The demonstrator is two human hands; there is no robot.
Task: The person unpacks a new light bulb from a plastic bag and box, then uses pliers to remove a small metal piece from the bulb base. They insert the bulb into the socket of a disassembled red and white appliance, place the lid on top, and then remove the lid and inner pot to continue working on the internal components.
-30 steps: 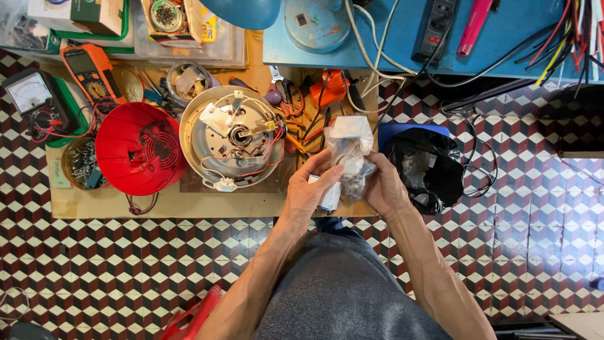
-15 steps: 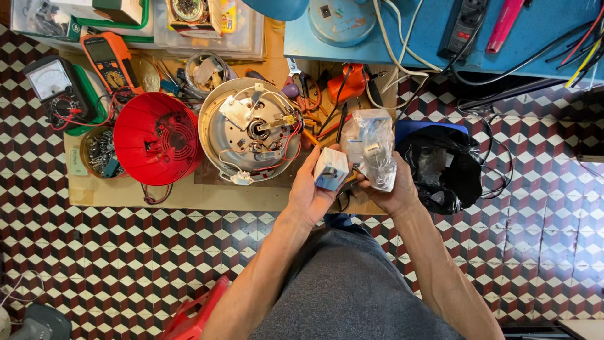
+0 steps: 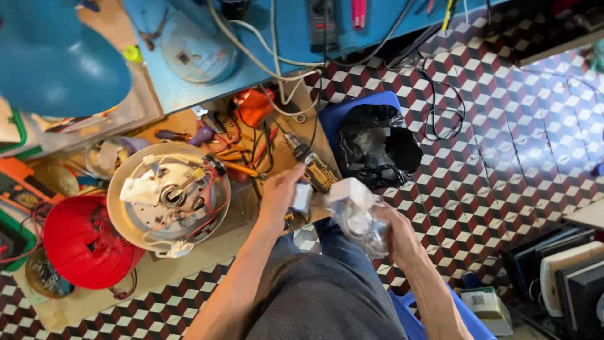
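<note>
A second ago both hands held the clear plastic bag (image 3: 358, 217) together. Now they have parted: the left hand (image 3: 280, 195) holds a small white block (image 3: 302, 196) at nine o'clock of the bag, which the right hand (image 3: 399, 236) grips alone.

A crinkled clear plastic bag (image 3: 357, 217), glossy with reflections, sits in the right hand (image 3: 396, 236); the left hand (image 3: 280, 198) grips a small smooth white plastic block (image 3: 302, 197). On the matt bare-wood desk (image 3: 189, 267) lie a dull brushed-metal round housing (image 3: 167, 198) and a glossy red plastic fan part (image 3: 85, 242). A shiny black plastic bag (image 3: 377, 145) rests nearby.
</note>
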